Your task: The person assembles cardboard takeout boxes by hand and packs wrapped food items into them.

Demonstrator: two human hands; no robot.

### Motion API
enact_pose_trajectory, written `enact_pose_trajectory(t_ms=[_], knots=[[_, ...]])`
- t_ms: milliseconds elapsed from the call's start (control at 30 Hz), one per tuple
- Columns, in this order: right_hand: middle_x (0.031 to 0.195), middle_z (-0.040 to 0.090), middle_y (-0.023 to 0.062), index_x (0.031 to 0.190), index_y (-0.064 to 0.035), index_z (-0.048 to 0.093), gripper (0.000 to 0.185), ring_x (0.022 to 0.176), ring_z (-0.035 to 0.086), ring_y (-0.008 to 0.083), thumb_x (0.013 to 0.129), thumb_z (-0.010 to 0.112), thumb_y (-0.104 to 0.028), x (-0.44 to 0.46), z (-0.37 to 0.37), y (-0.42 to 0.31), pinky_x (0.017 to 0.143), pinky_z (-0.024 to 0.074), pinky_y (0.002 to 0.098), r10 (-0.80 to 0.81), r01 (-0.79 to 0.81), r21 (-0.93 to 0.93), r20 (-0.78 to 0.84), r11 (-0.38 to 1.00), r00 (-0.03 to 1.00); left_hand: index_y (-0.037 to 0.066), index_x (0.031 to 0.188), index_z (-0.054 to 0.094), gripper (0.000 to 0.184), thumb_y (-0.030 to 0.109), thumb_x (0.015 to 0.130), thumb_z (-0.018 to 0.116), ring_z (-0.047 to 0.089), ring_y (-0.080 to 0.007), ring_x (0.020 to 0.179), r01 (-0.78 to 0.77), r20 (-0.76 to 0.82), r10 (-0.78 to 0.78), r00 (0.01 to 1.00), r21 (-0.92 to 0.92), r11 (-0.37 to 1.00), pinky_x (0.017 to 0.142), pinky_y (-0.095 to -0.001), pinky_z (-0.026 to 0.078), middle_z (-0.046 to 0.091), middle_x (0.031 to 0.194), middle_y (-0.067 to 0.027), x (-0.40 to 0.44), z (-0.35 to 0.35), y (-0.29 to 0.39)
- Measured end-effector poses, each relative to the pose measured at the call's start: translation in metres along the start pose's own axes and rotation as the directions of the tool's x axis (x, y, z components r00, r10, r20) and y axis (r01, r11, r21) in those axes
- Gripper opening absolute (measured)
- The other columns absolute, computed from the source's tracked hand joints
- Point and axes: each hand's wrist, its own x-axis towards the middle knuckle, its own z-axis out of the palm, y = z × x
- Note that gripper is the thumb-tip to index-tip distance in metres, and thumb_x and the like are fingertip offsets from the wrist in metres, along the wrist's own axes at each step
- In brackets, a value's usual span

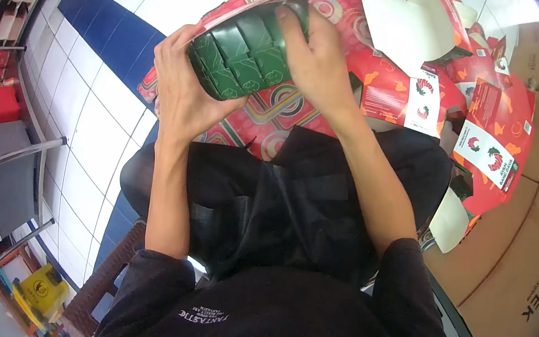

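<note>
Evidently, green cartons [244,56] at eleven o'clock, above red patterned cloth [283,103], held at both ends. Left hand [184,91] spread around left end, thumb at lower edge; right hand [320,64] clasps right end, thumb on top. Best: even pressure, folds lined up, corners uncrushed, clear of red boxes [390,94] at two o'clock.

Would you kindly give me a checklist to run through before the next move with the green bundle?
1. Left-hand grip on the dark green, glossy printed bundle: ok, holding its left end.
2. Right-hand grip: ok, holding its right end.
3. Underside of the bundle: cannot tell, hidden from view.
4. Bundle resting on the red, ring-patterned covering: cannot tell; it may be held above.
5. Clear space beside the right wrist: not ok, red-and-white printed card packaging lies close by.
</note>
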Motion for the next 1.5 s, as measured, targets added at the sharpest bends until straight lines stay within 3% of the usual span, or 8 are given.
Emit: enact_pose_trajectory(t_ms=[400,667,800,833,867,933,1033,1500], knots=[[0.106,0.077,0.0161,0.124,0.0034,0.069,0.032,0.099,0.072,0.0266,0.112,0.058,-0.024,0.001,0.002,-0.001,0.093,0.0532,0.0407,-0.14,0.127,-0.102,-0.132,0.987,0.981,-0.001,0.146,0.051,0.108,0.028,0.056,0.102,0.051,-0.0425,0.135,-0.011,-0.024,0.012,1.0,0.014,1.0,0.116,-0.0522,0.044,0.055,0.144,-0.0216,0.001,0.005,0.009],[0.126,0.075,0.0208,0.132,0.0016,0.068,0.035,0.109,0.072,0.036,0.113,0.055,-0.025,-0.001,-0.015,-0.011,0.099,0.0533,0.0431,-0.075,0.058,0.086,0.212,0.995,0.974,-0.002,0.148,0.045,0.114,0.03,0.055,0.103,0.052,-0.0428,0.132,-0.056,-0.027,0.055,0.998,-0.029,0.998,0.114,-0.0518,0.044,0.053,0.143,-0.0228,-0.002,0.01,0.009],[0.124,0.075,0.0172,0.139,0.0032,0.066,0.044,0.11,0.071,0.0312,0.112,0.056,-0.03,0.019,-0.043,0.024,0.103,0.0536,0.0403,-0.451,0.474,-0.124,0.175,0.872,0.875,-0.002,0.151,0.036,0.122,0.031,0.057,0.106,0.054,-0.0376,0.131,0.08,-0.104,-0.106,0.989,-0.235,0.969,0.113,-0.0495,0.044,0.052,0.14,-0.0221,-0.003,0.014,0.003],[0.119,0.077,0.0201,0.139,0.0005,0.066,0.049,0.107,0.075,0.0353,0.104,0.067,-0.034,0.019,-0.037,0.027,0.094,0.058,0.0446,-0.075,0.072,0.157,0.011,0.985,0.997,-0.002,0.151,0.036,0.122,0.031,0.057,0.106,0.054,-0.0376,0.131,0.073,-0.104,-0.1,0.99,-0.234,0.969,0.113,-0.0495,0.044,0.052,0.14,-0.0221,-0.004,0.013,0.004],[0.119,0.077,0.0201,0.139,0.0005,0.066,0.049,0.107,0.075,0.0353,0.104,0.067,-0.034,0.021,-0.035,0.035,0.094,0.058,0.0446,-0.078,0.076,0.157,0.004,0.985,0.997,-0.001,0.153,0.031,0.125,0.028,0.058,0.107,0.052,-0.0346,0.135,0.123,-0.084,-0.156,0.984,-0.313,0.942,0.116,-0.0483,0.043,0.049,0.143,-0.0213,-0.004,0.011,0.006],[0.114,0.079,0.021,0.136,0.0022,0.067,0.05,0.1,0.076,0.036,0.102,0.07,-0.034,0.027,-0.034,0.044,0.089,0.0595,0.0431,-0.419,0.173,-0.56,-0.347,0.81,0.839,-0.001,0.155,0.027,0.128,0.025,0.059,0.108,0.05,-0.0315,0.138,0.165,-0.053,-0.201,0.978,-0.392,0.905,0.119,-0.0471,0.042,0.045,0.147,-0.0206,-0.004,0.008,0.009],[0.108,0.08,0.022,0.126,0.0029,0.073,0.041,0.094,0.076,0.0362,0.103,0.069,-0.031,0.022,-0.04,0.043,0.087,0.059,0.0426,0.004,-0.034,-0.134,-0.214,0.99,0.977,0.001,0.156,0.026,0.128,0.021,0.059,0.107,0.049,-0.0321,0.14,0.156,-0.016,-0.187,0.982,-0.485,0.86,0.121,-0.0468,0.04,0.045,0.148,-0.0203,-0.008,0.006,0.006],[0.108,0.077,0.0272,0.134,-0.0033,0.075,0.037,0.098,0.077,0.0359,0.106,0.063,-0.024,0.027,-0.046,0.065,0.088,0.0577,0.0442,-0.002,-0.015,-0.175,-0.095,0.984,0.995,0.002,0.161,0.022,0.135,0.024,0.058,0.106,0.047,-0.0342,0.142,0.192,0.032,-0.208,0.978,-0.539,0.82,0.122,-0.0474,0.038,0.043,0.151,-0.0223,-0.014,-0.006,0.0]])
